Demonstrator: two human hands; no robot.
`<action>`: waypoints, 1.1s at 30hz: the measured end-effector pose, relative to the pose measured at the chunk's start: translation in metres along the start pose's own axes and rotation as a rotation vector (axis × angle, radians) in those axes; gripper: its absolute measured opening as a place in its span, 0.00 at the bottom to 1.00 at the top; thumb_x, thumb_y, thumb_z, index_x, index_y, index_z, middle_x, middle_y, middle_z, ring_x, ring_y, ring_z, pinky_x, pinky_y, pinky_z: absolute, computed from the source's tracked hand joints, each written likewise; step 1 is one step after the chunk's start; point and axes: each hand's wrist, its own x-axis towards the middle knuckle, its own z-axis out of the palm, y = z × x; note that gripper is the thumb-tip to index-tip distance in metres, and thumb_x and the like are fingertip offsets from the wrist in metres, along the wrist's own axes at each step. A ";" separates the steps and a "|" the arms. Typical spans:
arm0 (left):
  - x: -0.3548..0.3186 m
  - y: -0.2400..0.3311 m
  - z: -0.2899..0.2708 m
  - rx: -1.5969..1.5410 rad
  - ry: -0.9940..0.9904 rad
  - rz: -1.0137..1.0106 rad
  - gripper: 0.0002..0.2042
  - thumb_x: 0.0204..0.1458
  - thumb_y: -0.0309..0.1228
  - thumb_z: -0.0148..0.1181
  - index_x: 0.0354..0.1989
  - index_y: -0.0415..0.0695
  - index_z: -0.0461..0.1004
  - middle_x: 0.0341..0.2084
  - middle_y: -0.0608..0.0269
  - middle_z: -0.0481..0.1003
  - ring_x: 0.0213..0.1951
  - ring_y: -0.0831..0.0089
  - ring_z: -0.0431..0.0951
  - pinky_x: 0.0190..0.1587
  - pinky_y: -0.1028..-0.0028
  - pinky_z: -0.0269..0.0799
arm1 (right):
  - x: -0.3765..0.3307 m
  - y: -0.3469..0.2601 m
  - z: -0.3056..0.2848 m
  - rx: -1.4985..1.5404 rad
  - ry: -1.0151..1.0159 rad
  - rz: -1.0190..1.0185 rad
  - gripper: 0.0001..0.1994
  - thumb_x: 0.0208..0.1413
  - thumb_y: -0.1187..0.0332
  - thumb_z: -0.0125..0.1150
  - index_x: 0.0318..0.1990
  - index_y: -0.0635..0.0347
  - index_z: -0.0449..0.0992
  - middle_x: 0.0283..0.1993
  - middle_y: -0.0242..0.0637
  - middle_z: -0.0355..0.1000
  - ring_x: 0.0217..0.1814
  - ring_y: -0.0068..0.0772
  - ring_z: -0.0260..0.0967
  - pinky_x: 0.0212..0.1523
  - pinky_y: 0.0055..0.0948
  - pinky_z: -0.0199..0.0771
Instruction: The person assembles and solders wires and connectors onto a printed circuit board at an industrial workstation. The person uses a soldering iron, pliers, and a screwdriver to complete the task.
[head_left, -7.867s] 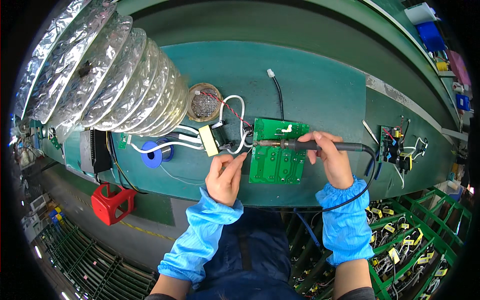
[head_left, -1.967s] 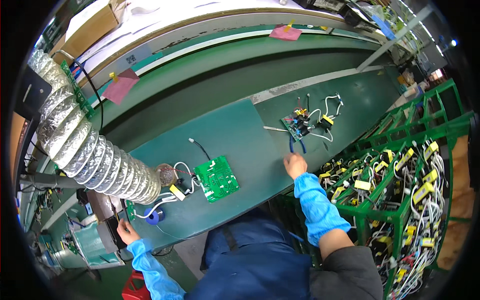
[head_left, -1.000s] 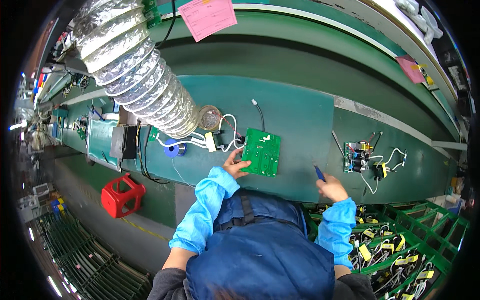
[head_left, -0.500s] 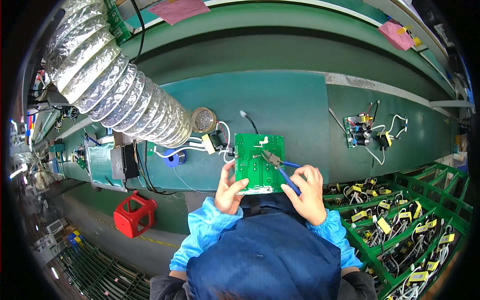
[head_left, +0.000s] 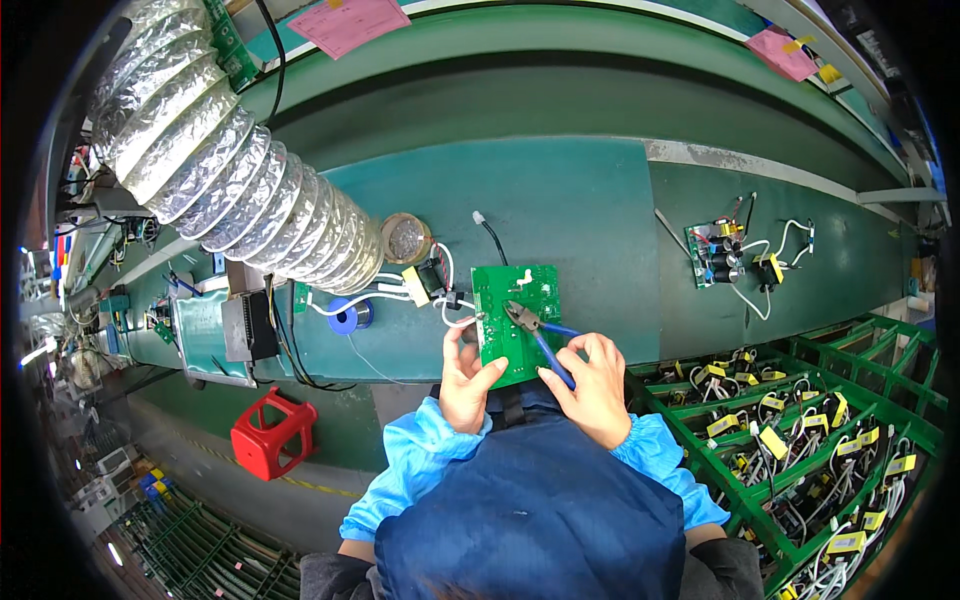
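Between the hands: green board (head_left: pixel 518 320), near edge pinched by left hand (head_left: pixel 466 380); right hand (head_left: pixel 593 385) grips blue cutters (head_left: pixel 540 335), tips on the board, trimming seemingly underway; another wired board (head_left: pixel 722 255) lies far right.

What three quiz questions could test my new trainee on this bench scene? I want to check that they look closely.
1. True or false: the right hand holds blue-handled cutters over the green board.
2. Which hand steadies the board's left edge?
3. What sits just left of the board? A) red stool B) solder spool C) pink sheet

Key:
1. True.
2. The left hand.
3. B, the solder spool; the red stool stands on the floor and the pink sheet lies on the far shelf.
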 end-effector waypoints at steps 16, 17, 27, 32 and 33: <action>0.006 -0.016 0.006 0.148 0.085 0.158 0.32 0.42 0.14 0.56 0.55 0.46 0.48 0.47 0.56 0.62 0.40 0.73 0.70 0.44 0.74 0.68 | 0.014 0.011 0.014 -0.064 -0.042 0.141 0.22 0.40 0.70 0.60 0.46 0.58 0.62 0.36 0.45 0.63 0.37 0.49 0.65 0.35 0.43 0.68; 0.007 -0.016 0.005 0.176 0.092 0.171 0.32 0.42 0.15 0.57 0.55 0.45 0.48 0.47 0.56 0.63 0.39 0.73 0.70 0.43 0.74 0.69 | 0.016 0.015 0.015 -0.062 -0.040 0.140 0.22 0.40 0.70 0.60 0.46 0.58 0.62 0.36 0.45 0.63 0.37 0.49 0.65 0.35 0.43 0.68; 0.011 0.001 -0.004 0.119 0.078 -0.002 0.29 0.42 0.16 0.56 0.54 0.43 0.52 0.43 0.54 0.68 0.41 0.72 0.71 0.44 0.74 0.67 | 0.037 0.059 0.017 -0.137 0.011 -0.226 0.14 0.47 0.68 0.55 0.42 0.56 0.64 0.31 0.41 0.63 0.28 0.44 0.67 0.25 0.40 0.69; 0.017 0.003 -0.013 0.079 0.042 -0.089 0.28 0.43 0.17 0.56 0.54 0.43 0.52 0.42 0.53 0.69 0.41 0.68 0.72 0.45 0.71 0.68 | 0.051 0.075 0.019 -0.176 0.027 -0.359 0.14 0.47 0.67 0.55 0.42 0.56 0.64 0.31 0.38 0.62 0.29 0.41 0.66 0.24 0.39 0.70; 0.018 0.006 -0.013 0.078 0.039 -0.089 0.28 0.43 0.17 0.56 0.54 0.43 0.52 0.42 0.53 0.69 0.41 0.68 0.72 0.45 0.71 0.68 | 0.054 0.080 0.019 -0.179 0.028 -0.358 0.14 0.47 0.67 0.55 0.42 0.56 0.64 0.31 0.38 0.62 0.29 0.41 0.66 0.24 0.39 0.70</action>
